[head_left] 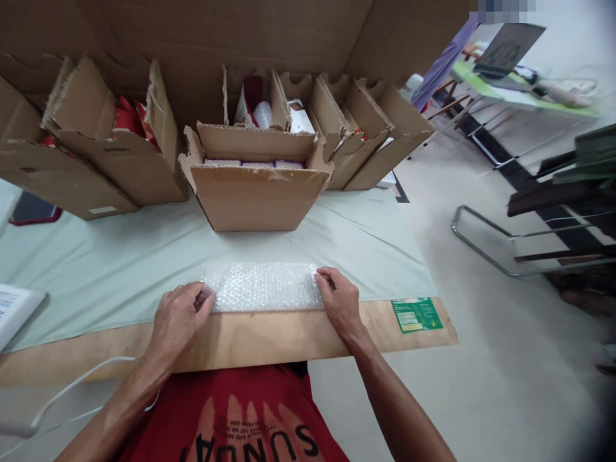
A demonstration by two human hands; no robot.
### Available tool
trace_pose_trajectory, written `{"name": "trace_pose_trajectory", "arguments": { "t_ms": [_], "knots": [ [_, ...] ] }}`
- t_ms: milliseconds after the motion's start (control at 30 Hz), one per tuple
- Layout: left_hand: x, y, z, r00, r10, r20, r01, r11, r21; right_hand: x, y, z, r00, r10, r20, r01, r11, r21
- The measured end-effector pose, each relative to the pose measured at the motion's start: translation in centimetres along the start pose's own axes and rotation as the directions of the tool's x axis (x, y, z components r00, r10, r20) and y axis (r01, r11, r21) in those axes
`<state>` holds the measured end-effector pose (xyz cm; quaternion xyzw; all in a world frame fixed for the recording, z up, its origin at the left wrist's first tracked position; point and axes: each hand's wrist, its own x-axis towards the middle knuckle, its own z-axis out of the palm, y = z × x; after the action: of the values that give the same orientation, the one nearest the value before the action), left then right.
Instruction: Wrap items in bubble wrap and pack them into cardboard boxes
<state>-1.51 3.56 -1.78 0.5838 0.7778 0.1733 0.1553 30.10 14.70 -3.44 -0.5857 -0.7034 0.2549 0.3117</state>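
- Near the table's wooden front edge (269, 340), a sheet of bubble wrap (267, 287) lies flat on the pale green cloth (120, 256).
- Its long axis runs left to right, parallel to that edge, with the short ends pointing at the hands.
- Left hand (180, 317): fingers curled, pinching the left end.
- Right hand (339, 298): fingers bent, gripping the right end.
- An open cardboard box (255, 199) stands just behind the sheet.
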Motion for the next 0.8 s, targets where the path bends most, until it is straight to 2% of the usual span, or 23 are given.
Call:
{"name": "trace_pose_trajectory", "arguments": {
  "t_ms": [167,267,333,400,467,533,600,700,800],
  "knots": [
    [-0.2,-0.2,-0.4,0.997,-0.003,-0.083,0.022,0.972,0.234,-0.2,0.0,-0.8,0.995,-0.08,0.058,0.091,0.967,-0.236],
    [0.0,-0.4,-0.7,1.0,-0.006,-0.028,0.014,0.954,0.299,-0.2,-0.8,-0.7,0.989,-0.097,0.112,0.133,0.917,-0.375],
    [0.4,-0.5,-0.7,0.999,0.012,0.037,-0.021,0.966,0.259,-0.1,-1.4,-0.2,0.986,-0.091,0.14,0.139,0.911,-0.389],
    [0.5,-0.4,-0.6,0.998,0.018,0.054,-0.026,0.988,0.154,-0.3,-1.8,0.3,0.986,-0.075,0.146,0.116,0.949,-0.292],
    [0.4,-0.2,-0.6,0.998,-0.051,0.025,0.051,0.999,-0.012,-0.6,-2.0,0.4,0.989,-0.013,0.146,0.03,0.994,-0.109],
    [0.0,-0.1,-0.5,0.986,-0.168,0.017,0.168,0.957,-0.238,-1.1,-1.9,0.0,0.983,0.085,0.165,-0.103,0.989,0.102],
    [-0.6,0.0,-0.5,0.974,-0.224,0.04,0.219,0.877,-0.427,-1.7,-1.6,-0.7,0.967,0.155,0.202,-0.208,0.939,0.273],
    [-1.1,-0.1,-0.5,0.985,-0.171,0.026,0.159,0.837,-0.523,-2.7,-1.2,-1.8,0.952,0.16,0.259,-0.255,0.885,0.39],
    [-0.8,0.0,-0.6,0.997,-0.056,0.048,0.072,0.857,-0.509,-3.3,-1.1,-2.4,0.942,0.059,0.331,-0.18,0.92,0.349]
  ]
}}
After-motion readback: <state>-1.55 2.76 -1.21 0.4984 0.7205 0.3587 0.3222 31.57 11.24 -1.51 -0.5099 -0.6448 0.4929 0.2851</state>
